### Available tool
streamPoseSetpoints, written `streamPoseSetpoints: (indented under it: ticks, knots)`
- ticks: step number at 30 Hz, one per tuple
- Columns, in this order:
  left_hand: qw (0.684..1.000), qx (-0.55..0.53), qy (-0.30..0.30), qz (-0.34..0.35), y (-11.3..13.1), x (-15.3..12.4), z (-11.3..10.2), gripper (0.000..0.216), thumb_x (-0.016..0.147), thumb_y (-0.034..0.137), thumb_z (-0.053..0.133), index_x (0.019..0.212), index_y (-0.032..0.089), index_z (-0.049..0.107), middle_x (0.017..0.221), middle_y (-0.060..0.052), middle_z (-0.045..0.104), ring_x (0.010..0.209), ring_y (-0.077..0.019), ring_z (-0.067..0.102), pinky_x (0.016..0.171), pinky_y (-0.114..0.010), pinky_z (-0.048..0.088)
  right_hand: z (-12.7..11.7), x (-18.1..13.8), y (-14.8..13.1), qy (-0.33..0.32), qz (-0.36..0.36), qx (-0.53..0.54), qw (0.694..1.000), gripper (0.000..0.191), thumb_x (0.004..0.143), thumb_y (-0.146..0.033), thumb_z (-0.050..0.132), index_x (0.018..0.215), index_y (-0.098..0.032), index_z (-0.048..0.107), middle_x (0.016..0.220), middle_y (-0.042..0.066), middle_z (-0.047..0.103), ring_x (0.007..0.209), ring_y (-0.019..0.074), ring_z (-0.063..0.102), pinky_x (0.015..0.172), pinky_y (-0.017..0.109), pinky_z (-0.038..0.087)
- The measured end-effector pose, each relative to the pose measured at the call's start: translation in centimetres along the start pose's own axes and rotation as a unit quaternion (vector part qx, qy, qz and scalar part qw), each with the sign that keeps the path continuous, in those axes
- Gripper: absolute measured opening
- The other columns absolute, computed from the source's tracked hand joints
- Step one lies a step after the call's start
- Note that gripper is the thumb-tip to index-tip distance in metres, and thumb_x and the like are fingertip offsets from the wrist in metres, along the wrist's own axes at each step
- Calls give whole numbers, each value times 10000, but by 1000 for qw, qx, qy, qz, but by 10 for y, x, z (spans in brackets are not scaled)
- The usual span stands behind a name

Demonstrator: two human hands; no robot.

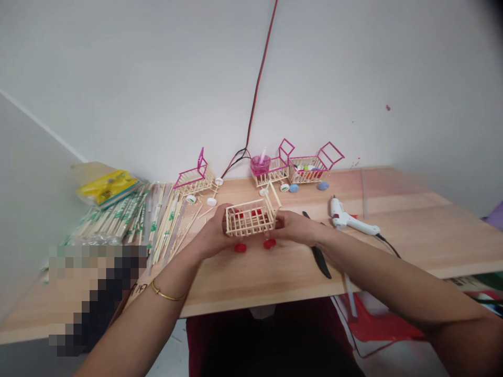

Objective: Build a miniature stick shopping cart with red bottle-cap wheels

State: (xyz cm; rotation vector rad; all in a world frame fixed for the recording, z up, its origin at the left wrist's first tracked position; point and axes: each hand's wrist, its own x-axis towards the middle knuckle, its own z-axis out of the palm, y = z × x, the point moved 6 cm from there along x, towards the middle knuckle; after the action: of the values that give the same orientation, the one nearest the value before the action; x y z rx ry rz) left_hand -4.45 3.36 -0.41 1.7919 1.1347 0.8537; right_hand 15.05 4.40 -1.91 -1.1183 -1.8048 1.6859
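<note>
Between my two hands is a small model shopping cart (250, 222), built of pale wooden sticks with red round wheels (240, 248). Its unpainted handle leans up at the right. My left hand (215, 234) grips the cart's left end, with the fingers partly hidden behind it. At the right end, my right hand (294, 226) holds the cart near the handle, fingertips hidden by the frame. A black-handled tool (322, 260), perhaps a knife, lies under my right forearm. A white glue gun (356, 222) rests farther right.
Along the wall stand more stick carts with magenta trim: one at left (194, 180), one holding a pink cup (261, 165), and one with colourful items (308, 170). Wrapped chopsticks (126, 214) and a yellow packet (108, 188) lie left. A red-black cable (259, 78) hangs down the wall.
</note>
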Motion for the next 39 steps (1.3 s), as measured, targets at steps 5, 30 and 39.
streamPoseSetpoints:
  ticks: [5,30,39]
  knots:
    - [1000,-7,-1,3,0,0,0,632,645,215,788,1166,201,428,1102,-68,627,976,-217,636,818,-353,523,0,0,-1,-2,-9,4,1000,405,673,-262,768,1059,-241,647,1068,42,721,996,238,669,898,402,525]
    - [1000,-8,-2,17,0,-1,0,651,608,188,790,1147,185,425,1066,-69,612,939,-207,623,795,-340,511,3,-4,-4,-9,1,-39,999,433,703,-303,751,1119,-251,644,1162,57,705,1022,238,674,948,398,523]
    - [1000,-13,0,3,-4,1,-2,668,613,179,791,1180,203,438,1100,-65,618,979,-216,631,839,-366,518,2,0,0,-10,-2,2,1000,428,677,-271,776,1079,-252,628,1084,24,726,1000,228,677,876,377,551]
